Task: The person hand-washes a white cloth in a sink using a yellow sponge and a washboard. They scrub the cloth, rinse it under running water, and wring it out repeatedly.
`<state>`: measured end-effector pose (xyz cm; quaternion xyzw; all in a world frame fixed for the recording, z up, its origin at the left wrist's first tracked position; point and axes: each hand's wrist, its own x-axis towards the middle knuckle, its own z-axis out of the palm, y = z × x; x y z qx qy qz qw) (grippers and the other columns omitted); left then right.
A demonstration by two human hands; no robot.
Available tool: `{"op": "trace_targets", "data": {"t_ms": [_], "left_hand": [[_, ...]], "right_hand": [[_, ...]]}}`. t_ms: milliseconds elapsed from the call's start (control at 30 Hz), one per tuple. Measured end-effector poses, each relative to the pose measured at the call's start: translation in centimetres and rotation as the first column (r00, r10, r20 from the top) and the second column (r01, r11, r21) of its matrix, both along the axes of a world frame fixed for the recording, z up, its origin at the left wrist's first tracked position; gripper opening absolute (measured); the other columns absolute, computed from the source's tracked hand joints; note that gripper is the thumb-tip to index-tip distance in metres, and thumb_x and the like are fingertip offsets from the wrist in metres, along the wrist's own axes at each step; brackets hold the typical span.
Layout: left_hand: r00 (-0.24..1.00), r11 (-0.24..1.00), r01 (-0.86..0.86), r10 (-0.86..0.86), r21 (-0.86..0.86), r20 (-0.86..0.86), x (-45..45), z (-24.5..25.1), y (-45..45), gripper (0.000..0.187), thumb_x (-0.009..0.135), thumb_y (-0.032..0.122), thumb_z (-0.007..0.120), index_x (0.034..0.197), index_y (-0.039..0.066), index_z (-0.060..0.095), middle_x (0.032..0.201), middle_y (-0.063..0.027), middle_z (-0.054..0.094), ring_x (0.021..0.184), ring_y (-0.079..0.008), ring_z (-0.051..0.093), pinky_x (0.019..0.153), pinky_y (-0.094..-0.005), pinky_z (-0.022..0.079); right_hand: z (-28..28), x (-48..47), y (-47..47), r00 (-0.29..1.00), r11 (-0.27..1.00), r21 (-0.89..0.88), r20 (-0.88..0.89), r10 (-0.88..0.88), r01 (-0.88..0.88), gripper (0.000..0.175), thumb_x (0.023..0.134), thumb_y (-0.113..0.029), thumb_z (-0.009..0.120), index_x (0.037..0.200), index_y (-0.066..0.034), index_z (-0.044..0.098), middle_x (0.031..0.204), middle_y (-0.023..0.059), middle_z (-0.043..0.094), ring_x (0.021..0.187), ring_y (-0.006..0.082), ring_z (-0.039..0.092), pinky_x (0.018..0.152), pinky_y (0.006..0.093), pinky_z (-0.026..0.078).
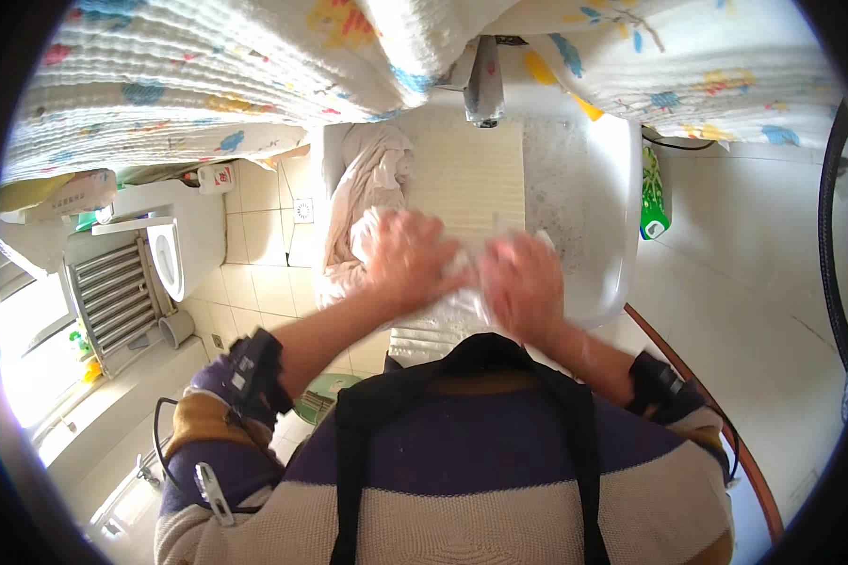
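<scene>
A white basin (pixel 611 212) with a ribbed washboard (pixel 466 169) in it lies before me, under a metal faucet (pixel 484 85). My left hand (pixel 413 258) grips a wet whitish cloth (pixel 367 236) above the washboard, at the left. Close beside it, my right hand (pixel 523 282) is closed on cloth too, over the board's right part; whether both hold one piece I cannot tell. Both hands are blurred. A bunched pale pink-beige cloth (pixel 357 183) lies along the basin's left side. Suds dot the basin's floor right of the board.
Patterned fabric (pixel 205 78) hangs across the top, on both sides of the faucet. A green package (pixel 652 194) stands right of the basin. To the left are a toilet (pixel 166 254), a white bottle (pixel 215 179) and a grey bin (pixel 177 329). A green stool (pixel 321 395) is below left.
</scene>
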<state>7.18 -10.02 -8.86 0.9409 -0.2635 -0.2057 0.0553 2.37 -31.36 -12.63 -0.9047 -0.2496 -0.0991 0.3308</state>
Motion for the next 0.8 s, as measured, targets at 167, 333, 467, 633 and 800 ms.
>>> {"op": "trace_targets", "data": {"t_ms": [167, 333, 467, 633, 800], "left_hand": [[0.847, 0.852, -0.522, 0.515, -0.029, -0.131, 4.8, -7.9, -2.3, 0.051, 0.096, 0.053, 0.049, 0.105, 0.007, 0.07, 0.113, -0.0167, 0.069, 0.105, -0.0335, 0.065, 0.102, -0.0508, 0.04], [0.95, 0.95, -0.31, 0.309, -0.023, -0.038, 9.2, -10.8, -0.9, 0.057, 0.095, 0.059, 0.048, 0.106, 0.009, 0.072, 0.123, -0.0207, 0.064, 0.12, -0.038, 0.056, 0.107, -0.0549, 0.034], [0.975, 0.953, -0.207, 0.221, -0.222, 0.037, -1.3, -2.8, -0.2, 0.052, 0.09, 0.06, 0.055, 0.1, 0.013, 0.074, 0.115, -0.0181, 0.065, 0.116, -0.0381, 0.054, 0.106, -0.0581, 0.032], [0.854, 0.836, -0.52, 0.516, -0.174, -0.072, 1.2, -5.4, -2.5, 0.035, 0.089, 0.044, 0.06, 0.094, 0.012, 0.073, 0.106, -0.0161, 0.068, 0.109, -0.0361, 0.062, 0.098, -0.0548, 0.046], [0.956, 0.969, -0.245, 0.237, 0.022, 0.171, 11.0, -11.4, -0.8, 0.056, 0.093, 0.055, 0.053, 0.121, 0.008, 0.068, 0.132, -0.0244, 0.061, 0.122, -0.0395, 0.06, 0.103, -0.051, 0.047]], "right_hand": [[-6.7, 7.6, 2.4, 0.907, 0.954, -0.012, -0.307, -0.288, 0.299, 0.011, 0.086, -0.018, 0.064, 0.09, -0.0082, 0.066, 0.093, 0.0128, 0.067, 0.086, 0.0359, 0.064, 0.072, 0.0486, 0.05], [-9.4, 14.8, 2.5, 0.587, 0.969, -0.213, -0.772, -0.243, 0.122, 0.018, 0.09, -0.02, 0.058, 0.091, -0.0041, 0.066, 0.1, 0.0179, 0.067, 0.095, 0.0411, 0.064, 0.081, 0.0464, 0.051], [-1.6, 1.3, 0.1, 0.996, 0.988, 0.137, -0.055, -0.068, 0.075, 0.015, 0.086, -0.018, 0.062, 0.095, -0.0087, 0.07, 0.104, 0.0143, 0.068, 0.098, 0.0364, 0.064, 0.084, 0.0503, 0.049], [-8.1, 3.3, 1.0, 0.942, 0.942, 0.193, -0.253, -0.222, 0.274, 0.018, 0.084, -0.018, 0.066, 0.097, -0.0057, 0.067, 0.094, 0.0161, 0.065, 0.089, 0.0373, 0.061, 0.086, 0.0482, 0.048], [-12.6, 15.6, 3.1, 0.863, 0.995, 0.103, -0.503, 0.042, 0.011, 0.016, 0.083, -0.02, 0.067, 0.091, -0.0073, 0.065, 0.096, 0.0135, 0.068, 0.093, 0.0393, 0.064, 0.079, 0.0504, 0.05]]}}
